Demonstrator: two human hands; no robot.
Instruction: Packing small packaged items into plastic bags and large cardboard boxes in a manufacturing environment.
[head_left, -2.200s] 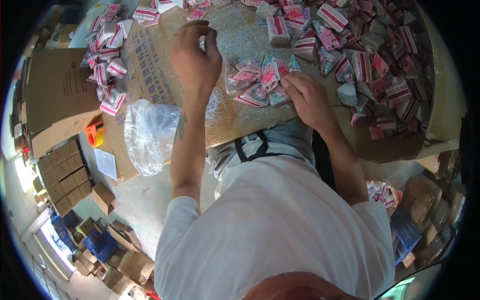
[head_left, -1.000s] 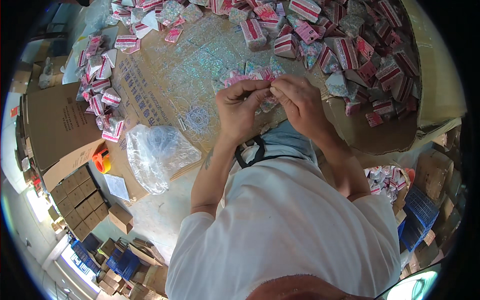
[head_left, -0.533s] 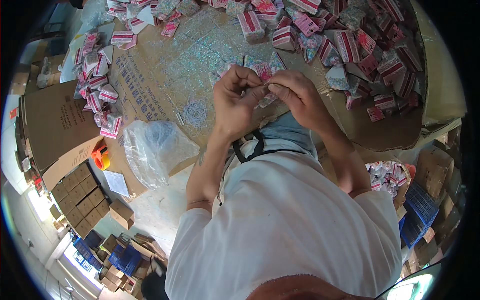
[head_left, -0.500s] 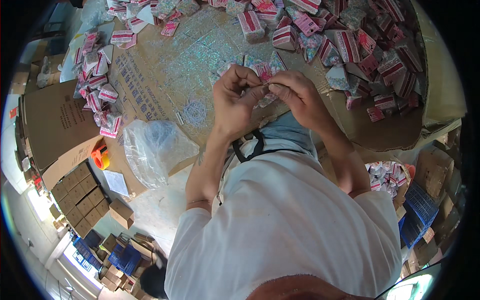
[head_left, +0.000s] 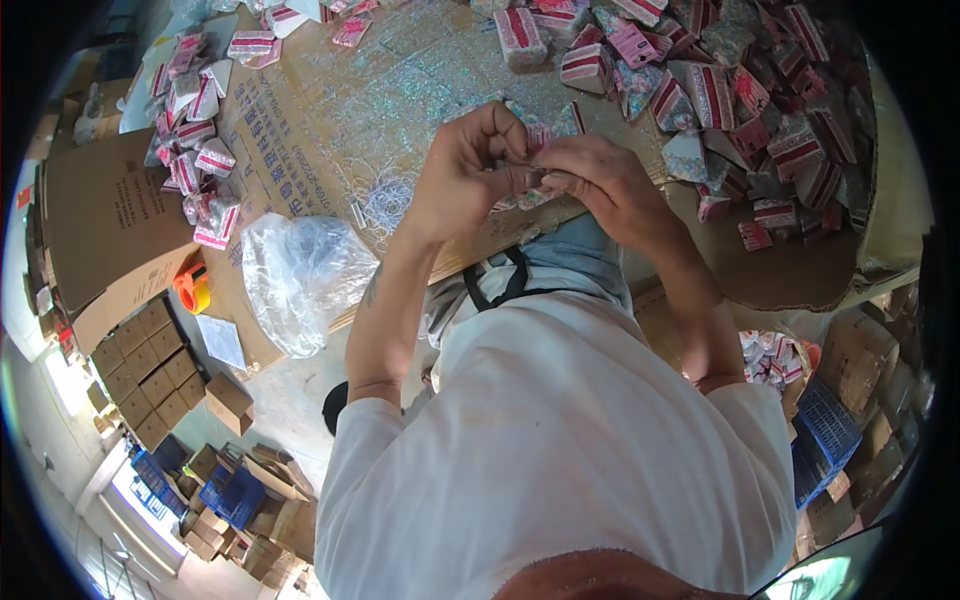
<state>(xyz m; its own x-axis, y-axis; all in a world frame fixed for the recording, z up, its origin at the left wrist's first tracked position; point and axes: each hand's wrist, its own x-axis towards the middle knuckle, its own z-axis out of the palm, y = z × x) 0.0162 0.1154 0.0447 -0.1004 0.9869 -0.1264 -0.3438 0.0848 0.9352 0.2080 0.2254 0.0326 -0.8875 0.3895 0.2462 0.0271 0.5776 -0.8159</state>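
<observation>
The person's left hand (head_left: 462, 172) and right hand (head_left: 603, 185) meet in front of the body, with their fingertips brought very near to each other. The left fingers are curled toward the thumb, and the right thumb lies close under the right index finger; whether something thin is clamped between the tips, one cannot tell, because it is too small. Just beyond and below these fingers lies a group of glittery packets (head_left: 572, 120) with pink cards, partly hidden by both hands. They rest on a cardboard sheet (head_left: 330, 110), which is sprinkled with shiny specks farther beyond the fingers. To the left of the fingers, there is a tangle of pale thread (head_left: 385, 202), and, farther left and nearer to the body, a clear plastic bag (head_left: 300, 275). An orange and yellow tape dispenser (head_left: 192, 289) is left of this bag. Well to the right of the fingers, a large heap of similar packets (head_left: 710, 95) spreads, and a smaller row of packets (head_left: 195, 150) lies far to the left.
</observation>
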